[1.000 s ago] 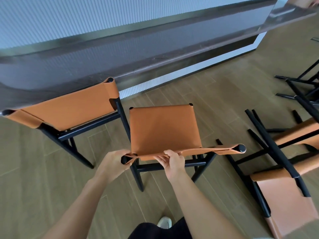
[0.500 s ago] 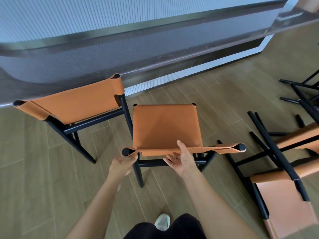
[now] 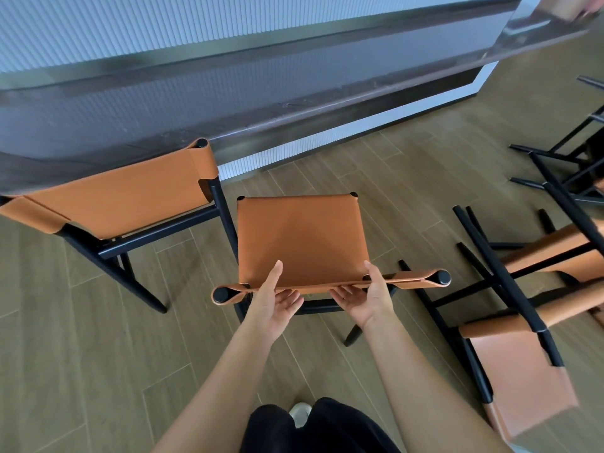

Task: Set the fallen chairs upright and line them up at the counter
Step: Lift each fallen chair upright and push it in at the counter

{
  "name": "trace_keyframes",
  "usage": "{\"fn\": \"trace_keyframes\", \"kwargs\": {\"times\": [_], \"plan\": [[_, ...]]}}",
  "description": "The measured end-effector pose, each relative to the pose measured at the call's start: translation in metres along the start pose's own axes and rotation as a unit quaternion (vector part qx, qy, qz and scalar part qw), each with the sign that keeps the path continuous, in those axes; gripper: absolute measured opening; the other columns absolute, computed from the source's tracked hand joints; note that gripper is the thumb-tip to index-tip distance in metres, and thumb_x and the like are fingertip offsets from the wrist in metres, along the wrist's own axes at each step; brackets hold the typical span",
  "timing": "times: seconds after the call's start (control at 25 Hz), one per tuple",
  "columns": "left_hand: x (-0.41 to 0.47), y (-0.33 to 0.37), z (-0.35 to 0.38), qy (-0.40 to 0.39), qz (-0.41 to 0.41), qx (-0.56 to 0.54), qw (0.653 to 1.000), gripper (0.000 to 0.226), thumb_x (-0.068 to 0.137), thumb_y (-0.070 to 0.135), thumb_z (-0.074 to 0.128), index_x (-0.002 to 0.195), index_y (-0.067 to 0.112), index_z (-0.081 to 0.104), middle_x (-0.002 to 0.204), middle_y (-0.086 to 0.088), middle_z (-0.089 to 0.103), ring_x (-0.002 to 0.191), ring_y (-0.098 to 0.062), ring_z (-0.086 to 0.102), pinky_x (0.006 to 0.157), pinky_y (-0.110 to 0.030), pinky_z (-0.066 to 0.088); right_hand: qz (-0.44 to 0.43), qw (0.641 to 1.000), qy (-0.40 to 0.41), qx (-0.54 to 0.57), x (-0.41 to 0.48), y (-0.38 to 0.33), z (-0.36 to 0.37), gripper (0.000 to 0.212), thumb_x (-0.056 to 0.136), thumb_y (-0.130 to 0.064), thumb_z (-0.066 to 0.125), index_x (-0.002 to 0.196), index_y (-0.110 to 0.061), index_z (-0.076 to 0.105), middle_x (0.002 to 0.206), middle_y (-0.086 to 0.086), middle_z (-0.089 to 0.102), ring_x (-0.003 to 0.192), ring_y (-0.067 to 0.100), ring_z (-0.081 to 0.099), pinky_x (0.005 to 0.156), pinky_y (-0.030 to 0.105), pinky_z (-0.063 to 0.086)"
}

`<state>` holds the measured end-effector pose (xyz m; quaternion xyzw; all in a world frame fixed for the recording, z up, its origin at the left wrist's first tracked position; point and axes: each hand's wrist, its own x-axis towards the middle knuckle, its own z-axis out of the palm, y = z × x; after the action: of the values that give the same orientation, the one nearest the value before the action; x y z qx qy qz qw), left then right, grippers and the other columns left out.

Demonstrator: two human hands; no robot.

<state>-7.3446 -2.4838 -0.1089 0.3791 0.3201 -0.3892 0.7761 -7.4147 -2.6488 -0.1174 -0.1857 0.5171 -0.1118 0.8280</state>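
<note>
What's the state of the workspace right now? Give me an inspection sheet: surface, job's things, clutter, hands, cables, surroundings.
Surface: wood-plank floor.
Job's things: left chair upright, tucked at the counter. Middle chair upright beside it, set further back from the counter. Fallen chair lying on the floor to the right. Far-right chair only partly in view, seemingly fallen too.
Clutter: nothing seen.
Hands: left hand and right hand at the middle chair's backrest, thumbs over its top edge, fingers relaxed behind it.
Cables: nothing seen.
Surroundings: long counter with a ribbed front; the person's shoe at the bottom edge.
</note>
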Motion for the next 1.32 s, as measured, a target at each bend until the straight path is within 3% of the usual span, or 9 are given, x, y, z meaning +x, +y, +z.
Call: {"fn": "trace_keyframes", "kwargs": {"times": [0.2,0.32,0.44,0.6,0.72,0.88,1.04,1.2,1.32], "plan": [[0.012,-0.009,0.016,0.047,0.021,-0.068,0.996,0.055,0.087,0.022,0.07,0.133,0.007,0.045,0.118,-0.02,0.058,0.106,-0.035,0.06,0.083,-0.049,0.053,0.012,0.999,0.03,-0.022,0.009,0.0,0.01,0.022,0.088,-0.017,0.066,0.101,-0.007,0.051,0.109,0.023,0.058,0.095,0.04,0.061,0.08,0.055,0.053],[0.02,-0.011,0.024,0.101,0.04,-0.06,0.992,0.042,0.087,0.001,0.062,0.128,0.005,0.05,0.104,-0.018,0.065,0.091,-0.033,0.066,0.071,-0.044,0.057,0.009,0.998,0.042,-0.04,0.015,-0.005,0.018,0.011,0.091,-0.002,0.053,0.102,-0.003,0.05,0.104,0.024,0.059,0.091,0.041,0.061,0.08,0.057,0.053],[0.026,-0.01,0.03,0.138,0.043,-0.059,0.988,0.041,0.085,-0.01,0.05,0.123,0.003,0.051,0.092,-0.018,0.066,0.082,-0.033,0.068,0.066,-0.043,0.058,-0.007,0.996,0.059,-0.067,0.022,-0.012,0.02,0.018,0.087,0.011,0.043,0.097,-0.002,0.05,0.096,0.023,0.06,0.085,0.041,0.062,0.074,0.057,0.055],[0.029,0.0,0.045,0.159,0.055,-0.07,0.983,0.033,0.084,-0.006,0.055,0.116,0.003,0.055,0.091,-0.018,0.065,0.082,-0.034,0.068,0.068,-0.045,0.059,-0.023,0.996,0.058,-0.061,0.029,-0.021,0.03,0.021,0.082,0.016,0.039,0.091,0.001,0.05,0.088,0.022,0.06,0.077,0.04,0.062,0.062,0.053,0.055],[0.035,0.023,0.069,0.16,0.064,-0.071,0.983,0.03,0.085,-0.004,0.057,0.114,0.002,0.053,0.1,-0.021,0.065,0.087,-0.037,0.067,0.074,-0.048,0.059,-0.036,0.997,0.04,-0.06,0.036,-0.04,0.054,0.02,0.08,0.017,0.041,0.089,0.002,0.05,0.089,0.023,0.059,0.077,0.041,0.062,0.063,0.053,0.056],[0.047,0.06,0.113,0.201,0.067,-0.048,0.976,0.019,0.083,-0.01,0.045,0.096,0.003,0.052,0.093,-0.021,0.062,0.078,-0.035,0.064,0.059,-0.045,0.057,-0.046,0.996,0.019,-0.071,0.042,-0.066,0.096,0.018,0.08,0.018,0.043,0.086,0.003,0.049,0.085,0.024,0.058,0.07,0.041,0.062,0.061,0.053,0.059],[0.06,0.105,0.152,0.197,0.055,-0.032,0.978,0.022,0.086,-0.009,0.049,0.105,0.001,0.053,0.093,-0.021,0.063,0.08,-0.036,0.063,0.054,-0.046,0.054,-0.043,0.995,-0.01,-0.091,0.055,-0.097,0.142,0.024,0.079,0.018,0.044,0.097,0.004,0.05,0.098,0.027,0.056,0.087,0.044,0.064,0.073,0.053,0.059],[0.061,0.145,0.18,0.162,0.041,0.012,0.986,0.018,0.088,-0.006,0.053,0.105,-0.003,0.057,0.098,-0.025,0.068,0.083,-0.038,0.069,0.048,-0.044,0.058,-0.038,0.991,-0.021,-0.126,0.065,-0.125,0.186,0.02,0.079,0.017,0.042,0.091,0.002,0.05,0.093,0.021,0.052,0.078,0.035,0.061,0.079,0.053,0.058],[0.069,0.163,0.196,0.156,0.058,0.021,0.986,0.013,0.089,-0.005,0.051,0.101,-0.002,0.057,0.095,-0.025,0.068,0.084,-0.039,0.069,0.061,-0.048,0.06,-0.041,0.989,-0.031,-0.138,0.074,-0.138,0.21,0.023,0.079,0.016,0.044,0.096,0.002,0.05,0.095,0.021,0.051,0.078,0.033,0.06,0.079,0.051,0.058]]}}
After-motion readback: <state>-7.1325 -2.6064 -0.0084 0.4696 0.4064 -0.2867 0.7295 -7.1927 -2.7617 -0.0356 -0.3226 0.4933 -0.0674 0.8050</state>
